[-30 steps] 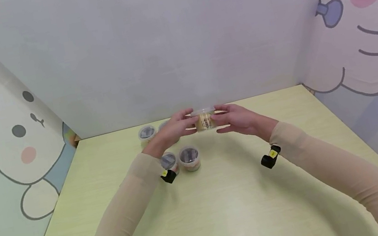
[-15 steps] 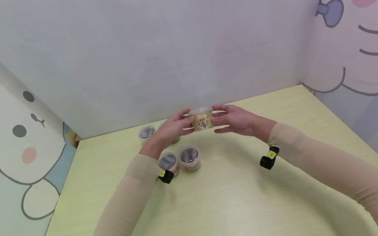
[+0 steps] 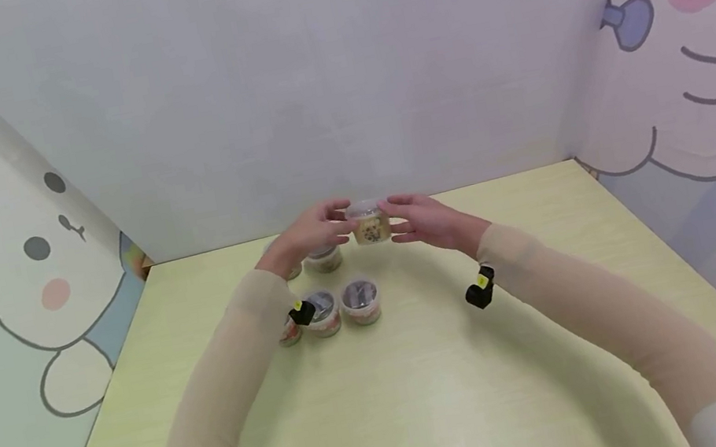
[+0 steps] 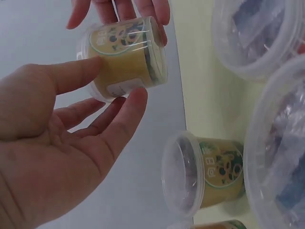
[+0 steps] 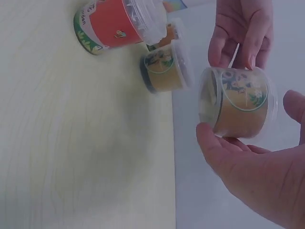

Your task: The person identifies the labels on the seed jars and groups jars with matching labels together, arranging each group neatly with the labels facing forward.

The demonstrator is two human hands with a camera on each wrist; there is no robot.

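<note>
Above the table's back edge, both hands hold a clear lidded plastic tub point(image 3: 370, 226) with a yellow cartoon label between them. My left hand point(image 3: 304, 236) grips its left side, with the thumb on the label and fingers beneath in the left wrist view. On the other side my right hand point(image 3: 431, 220) holds the tub; in the right wrist view a fingertip touches near the base and the thumb is by the lid. What is inside the tub is hard to make out. Close to the left hand, a similar yellow-labelled tub point(image 4: 221, 171) stands on the table.
On the pale wood-look table point(image 3: 444, 384), a front row of lidded tubs includes a red-labelled one point(image 5: 113, 23) and a right-end tub point(image 3: 361, 303). A back-row tub point(image 3: 324, 260) stands behind, another partly hidden by the left wrist. A plain wall point(image 3: 333, 84) rises behind.
Both hands and the held tub have shifted left and slightly up, and its label has turned more into view. Another front-row tub now shows beside the left sleeve.
</note>
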